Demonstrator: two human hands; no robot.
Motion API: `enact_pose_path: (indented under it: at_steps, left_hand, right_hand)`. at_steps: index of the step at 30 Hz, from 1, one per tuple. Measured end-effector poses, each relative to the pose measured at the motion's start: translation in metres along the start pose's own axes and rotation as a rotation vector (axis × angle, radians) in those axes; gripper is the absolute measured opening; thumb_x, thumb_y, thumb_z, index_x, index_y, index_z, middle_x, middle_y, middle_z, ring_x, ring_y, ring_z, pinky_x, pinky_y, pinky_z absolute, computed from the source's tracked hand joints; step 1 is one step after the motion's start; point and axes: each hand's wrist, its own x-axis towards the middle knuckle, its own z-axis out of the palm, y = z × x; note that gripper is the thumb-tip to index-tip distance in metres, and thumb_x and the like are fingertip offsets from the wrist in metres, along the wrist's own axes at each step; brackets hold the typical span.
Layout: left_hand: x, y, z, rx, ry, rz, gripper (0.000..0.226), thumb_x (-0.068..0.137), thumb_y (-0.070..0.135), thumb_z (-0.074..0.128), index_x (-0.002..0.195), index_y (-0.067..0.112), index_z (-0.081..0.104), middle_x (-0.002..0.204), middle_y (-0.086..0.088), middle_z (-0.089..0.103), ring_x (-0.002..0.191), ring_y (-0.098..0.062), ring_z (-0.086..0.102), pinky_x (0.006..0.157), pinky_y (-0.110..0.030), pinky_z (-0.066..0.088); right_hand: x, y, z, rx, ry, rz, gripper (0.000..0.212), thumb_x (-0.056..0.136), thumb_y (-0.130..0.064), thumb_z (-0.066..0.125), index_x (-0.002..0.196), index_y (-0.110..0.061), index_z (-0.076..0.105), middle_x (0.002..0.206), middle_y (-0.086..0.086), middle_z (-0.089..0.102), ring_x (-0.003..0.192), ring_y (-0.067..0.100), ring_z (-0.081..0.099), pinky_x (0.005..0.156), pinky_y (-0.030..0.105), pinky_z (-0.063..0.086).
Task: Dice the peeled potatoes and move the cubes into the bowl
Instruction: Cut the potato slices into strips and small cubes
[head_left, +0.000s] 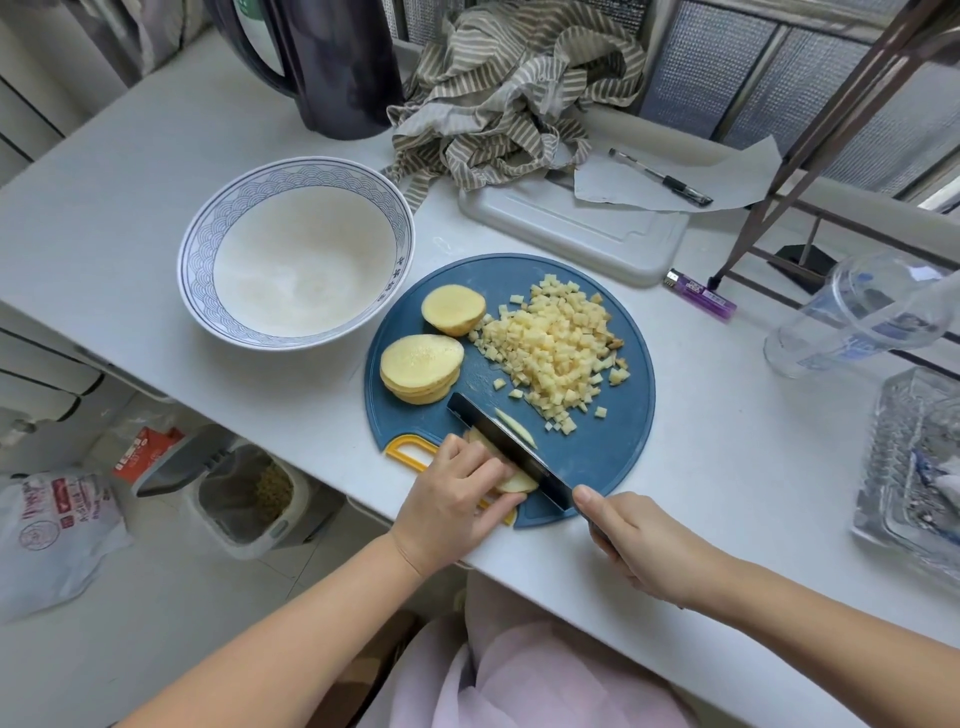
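Here the left hand (457, 499) curls over potato slices (515, 485) beside the knife (505, 448) gripped by the right hand (641, 545).

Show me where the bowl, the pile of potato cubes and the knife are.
bowl (197, 265): head view, patterned rim on its left side.
pile of potato cubes (556, 343): head view, middle of the pile.
knife (511, 451): head view, middle of the dark blade.

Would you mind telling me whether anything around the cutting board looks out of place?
Nothing is spilled or damaged. A purple lighter lies beside the blue cutting board, and a pen rests on torn paper behind it: odd near food.
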Motion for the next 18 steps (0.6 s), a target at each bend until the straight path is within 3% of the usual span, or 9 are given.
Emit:
enact_pose_path:
  at_steps: [4,10,18]
  left_hand:
    - [-0.001,-0.001,0.003,-0.010,0.013,0.014,0.022,0.086,0.035,0.064,0.093,0.016,0.054,0.082,0.000,0.052,0.078,-0.017,0.036,0.073,-0.024,0.036]
    - [-0.003,-0.001,0.004,0.054,0.037,-0.024,0.032,0.085,0.039,0.062,0.090,0.010,0.052,0.083,-0.008,0.049,0.082,-0.019,0.038,0.077,-0.023,0.036]
    - [-0.008,-0.001,0.001,0.020,0.043,-0.009,0.022,0.084,0.029,0.065,0.093,0.011,0.055,0.083,-0.005,0.052,0.083,-0.019,0.041,0.075,-0.024,0.039]
  right_hand:
    - [0.000,0.004,0.001,0.075,0.011,-0.011,0.067,0.092,-0.065,0.026,0.061,-0.006,0.033,0.046,-0.004,0.028,0.040,0.010,0.024,0.041,0.012,0.025]
    - [-0.001,0.008,0.008,0.069,0.079,-0.050,0.057,0.091,-0.063,0.027,0.059,-0.015,0.032,0.043,-0.009,0.032,0.041,0.009,0.029,0.043,0.013,0.027]
    - [-0.007,0.003,0.005,0.125,0.080,-0.039,0.055,0.097,-0.055,0.032,0.059,-0.014,0.034,0.043,-0.009,0.032,0.036,0.008,0.028,0.038,0.014,0.027]
